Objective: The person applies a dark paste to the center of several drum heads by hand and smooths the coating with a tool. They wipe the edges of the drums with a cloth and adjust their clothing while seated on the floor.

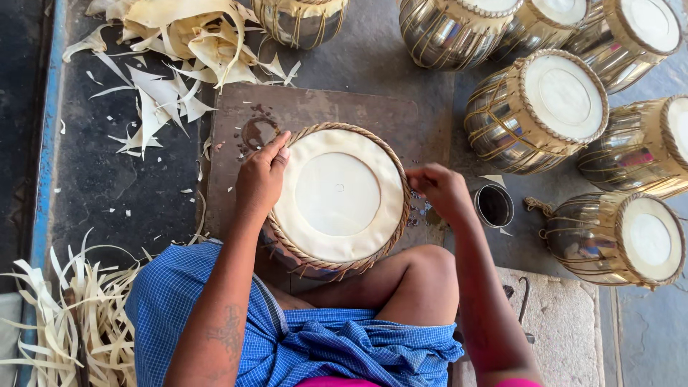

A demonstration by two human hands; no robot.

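Our left hand [259, 179] lies with loose fingers on the drum's [338, 195] left rim; our right hand [441, 190] pinches its braided right edge, fingers closed.

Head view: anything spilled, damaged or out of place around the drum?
Pale hide offcuts lie scattered over the floor at upper left, and small dark specks are strewn beside the drum near the right hand. The drumhead looks intact.
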